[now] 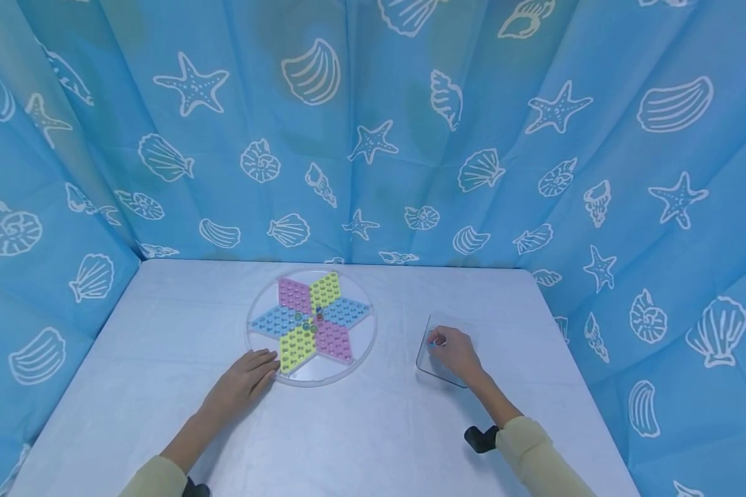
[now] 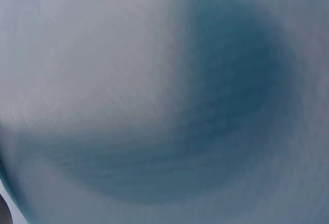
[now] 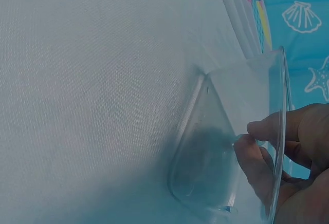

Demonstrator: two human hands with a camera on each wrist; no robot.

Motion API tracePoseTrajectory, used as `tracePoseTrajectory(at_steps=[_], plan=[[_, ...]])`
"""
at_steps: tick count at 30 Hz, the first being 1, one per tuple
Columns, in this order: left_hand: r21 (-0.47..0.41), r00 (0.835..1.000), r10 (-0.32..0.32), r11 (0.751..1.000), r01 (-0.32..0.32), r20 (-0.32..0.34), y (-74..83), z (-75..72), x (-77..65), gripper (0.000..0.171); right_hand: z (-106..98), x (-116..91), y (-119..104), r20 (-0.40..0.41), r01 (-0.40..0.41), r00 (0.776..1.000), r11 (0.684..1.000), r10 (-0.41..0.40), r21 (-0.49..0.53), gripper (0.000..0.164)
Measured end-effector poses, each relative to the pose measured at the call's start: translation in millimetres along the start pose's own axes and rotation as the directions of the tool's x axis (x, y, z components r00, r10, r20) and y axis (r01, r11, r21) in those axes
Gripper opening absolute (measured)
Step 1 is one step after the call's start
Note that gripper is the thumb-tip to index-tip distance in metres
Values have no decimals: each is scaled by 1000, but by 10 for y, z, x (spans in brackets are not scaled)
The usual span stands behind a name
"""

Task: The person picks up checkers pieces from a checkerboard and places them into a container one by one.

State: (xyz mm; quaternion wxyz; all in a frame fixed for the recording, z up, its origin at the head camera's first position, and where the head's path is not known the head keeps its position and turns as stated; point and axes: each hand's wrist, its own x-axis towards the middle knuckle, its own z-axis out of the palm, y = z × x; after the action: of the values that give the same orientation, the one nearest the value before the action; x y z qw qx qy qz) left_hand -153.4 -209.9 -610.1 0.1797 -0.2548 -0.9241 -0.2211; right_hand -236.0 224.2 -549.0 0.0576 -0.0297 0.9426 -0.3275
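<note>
A round Chinese checkers board with a pink, yellow and blue star lies on the white table. Several small marbles sit around its centre. My left hand rests with extended fingers at the board's near left rim; the left wrist view is only blurred cloth. My right hand is over a clear plastic box. In the right wrist view, thumb and index finger pinch a small clear glass marble inside the box walls, mostly hidden by the fingertips.
A small blue-tinted piece lies in a corner of the box. Blue curtains with white shell and starfish prints stand behind and beside the table. The box stands to the right of the board.
</note>
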Motion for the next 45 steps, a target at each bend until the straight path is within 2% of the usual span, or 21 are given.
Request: tracePoseTrajectory(at_steps=[8, 16, 22, 31, 45], plan=[[2, 1000, -7, 1000, 7, 6, 15, -19, 12, 26, 38, 20, -1, 10, -15, 1000, 1000, 15, -18, 11], [-7, 1000, 14, 1000, -14, -10, 20, -27, 16, 27, 76, 12, 14, 7, -25, 1000, 999, 26, -27, 11], [-3, 1000, -1, 1000, 1, 0, 35, -32, 23, 26, 81, 23, 26, 7, -35, 999, 999, 35, -28, 11], [-11, 1000, -9, 1000, 9, -1, 44, -41, 15, 27, 85, 18, 35, 3, -14, 1000, 999, 15, -31, 12], [-10, 1000, -3, 1000, 3, 2, 34, -29, 12, 27, -60, -4, -60, 2, -33, 999, 999, 33, 2, 12]])
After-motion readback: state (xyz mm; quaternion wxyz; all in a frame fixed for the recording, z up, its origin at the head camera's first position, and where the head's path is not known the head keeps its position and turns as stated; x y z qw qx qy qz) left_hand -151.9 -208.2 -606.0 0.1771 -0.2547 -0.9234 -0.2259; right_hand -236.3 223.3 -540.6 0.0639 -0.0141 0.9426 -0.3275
